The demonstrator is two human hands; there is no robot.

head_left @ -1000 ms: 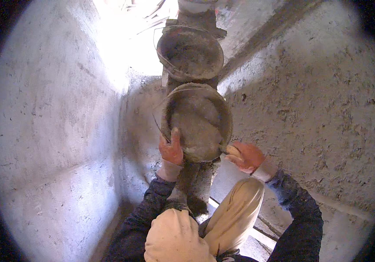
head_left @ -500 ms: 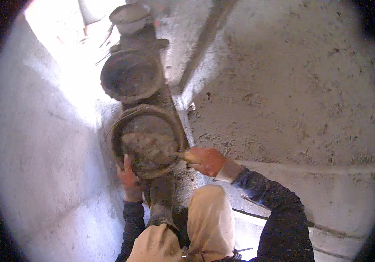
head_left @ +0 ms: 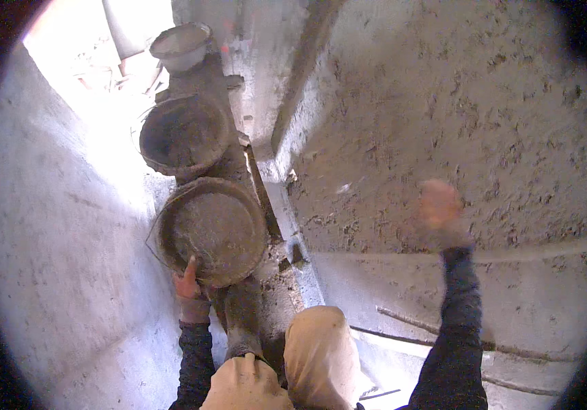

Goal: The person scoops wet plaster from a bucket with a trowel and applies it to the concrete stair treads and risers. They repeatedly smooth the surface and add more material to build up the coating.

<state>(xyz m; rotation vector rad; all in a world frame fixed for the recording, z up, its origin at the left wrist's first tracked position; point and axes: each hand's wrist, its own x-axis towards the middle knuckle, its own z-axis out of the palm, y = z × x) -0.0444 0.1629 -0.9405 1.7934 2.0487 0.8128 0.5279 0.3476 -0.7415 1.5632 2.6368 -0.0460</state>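
Observation:
My left hand (head_left: 187,287), in a dirty orange glove, grips the lower left rim of a mortar-coated bucket (head_left: 211,232), a finger reaching over it and a wire handle hanging at that side. My right hand (head_left: 439,208), also in orange, is smeared by motion in front of the rough, mortar-spattered wall on the right (head_left: 525,130). I cannot make out its fingers or anything in them. Just beyond the near bucket sits a second dirty bucket (head_left: 184,133).
A pale bucket (head_left: 180,51) stands farthest back on the same dark, narrow support (head_left: 249,294) under my knees. A smooth pale wall (head_left: 47,260) rises on the left, with a bright opening at upper left and a ledge between plank and right wall.
My right hand has swung from the near bucket's rim, where it held a handled tool, out to the right. The mortar heap in that bucket looks flatter. The view has shifted rightward.

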